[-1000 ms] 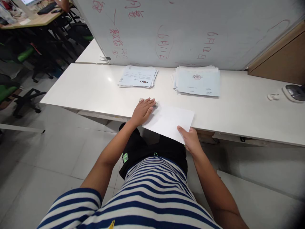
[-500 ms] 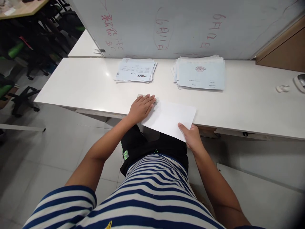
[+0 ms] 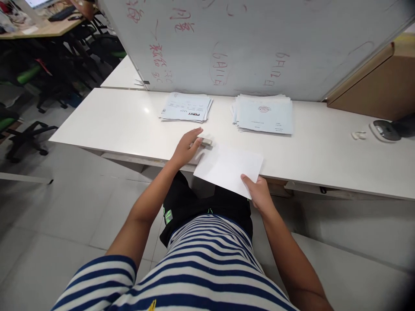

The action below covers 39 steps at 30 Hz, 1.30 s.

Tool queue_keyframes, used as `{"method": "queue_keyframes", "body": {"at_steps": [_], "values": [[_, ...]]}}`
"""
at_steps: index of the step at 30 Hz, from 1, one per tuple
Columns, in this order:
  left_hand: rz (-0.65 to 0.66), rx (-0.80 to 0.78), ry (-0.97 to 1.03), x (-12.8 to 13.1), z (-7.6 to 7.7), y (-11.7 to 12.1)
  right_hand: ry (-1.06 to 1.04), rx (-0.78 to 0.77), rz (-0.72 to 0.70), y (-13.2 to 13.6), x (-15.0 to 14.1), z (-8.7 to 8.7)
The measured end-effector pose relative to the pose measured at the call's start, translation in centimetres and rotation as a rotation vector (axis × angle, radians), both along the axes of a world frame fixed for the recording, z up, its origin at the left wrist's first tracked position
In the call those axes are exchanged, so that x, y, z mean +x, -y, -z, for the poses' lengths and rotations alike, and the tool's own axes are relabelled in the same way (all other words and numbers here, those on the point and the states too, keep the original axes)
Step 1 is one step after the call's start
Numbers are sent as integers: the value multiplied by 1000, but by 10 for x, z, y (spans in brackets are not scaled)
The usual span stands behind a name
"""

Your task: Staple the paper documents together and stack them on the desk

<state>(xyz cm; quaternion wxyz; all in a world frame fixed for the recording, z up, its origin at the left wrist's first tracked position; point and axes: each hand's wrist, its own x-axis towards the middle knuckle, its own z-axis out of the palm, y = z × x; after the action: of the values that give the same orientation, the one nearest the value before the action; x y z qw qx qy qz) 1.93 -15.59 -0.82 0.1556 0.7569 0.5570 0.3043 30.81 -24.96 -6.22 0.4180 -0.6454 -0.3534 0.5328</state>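
A white sheaf of paper point(image 3: 228, 168) lies partly over the table's front edge, with my right hand point(image 3: 259, 192) gripping its near right corner, thumb on top. At the paper's far left corner sits a small pale stapler point(image 3: 206, 142), partly hidden. My left hand point(image 3: 187, 148) hovers at the stapler's left end with fingers stretched out and thumb apart; whether the thumb touches it I cannot tell. How many sheets the paper has is not clear.
On the white table point(image 3: 123, 125), a smaller stack of printed papers point(image 3: 184, 107) and a larger stack point(image 3: 264, 114) lie before a whiteboard point(image 3: 243, 47). To the right are a cardboard box point(image 3: 372, 82), a dark-topped device point(image 3: 385, 129) and a small white object point(image 3: 359, 135). Office chairs point(image 3: 29, 134) stand left.
My left hand has lifted from lying flat over the stapler and drawn back left, uncovering more of it. My right hand keeps its hold on the paper. The view has tilted up.
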Motion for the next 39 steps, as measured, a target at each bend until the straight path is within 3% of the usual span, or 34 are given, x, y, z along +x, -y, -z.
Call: {"method": "queue_keyframes", "body": {"at_steps": [4, 8, 13, 33, 39], "values": [[-137, -65, 15, -12, 21, -3, 46, 30, 52, 4, 18, -5], [-151, -78, -22, -13, 32, -6, 34, 110, 113, 7, 36, -15], [-158, -29, -34, -9, 32, -5, 21, 195, 209, 7, 46, -23], [-163, -18, -36, -11, 33, -3, 57, 160, 209, 0, 44, -17], [-169, -22, -32, -11, 34, -4, 14, 189, 207, -1, 40, -28]]}}
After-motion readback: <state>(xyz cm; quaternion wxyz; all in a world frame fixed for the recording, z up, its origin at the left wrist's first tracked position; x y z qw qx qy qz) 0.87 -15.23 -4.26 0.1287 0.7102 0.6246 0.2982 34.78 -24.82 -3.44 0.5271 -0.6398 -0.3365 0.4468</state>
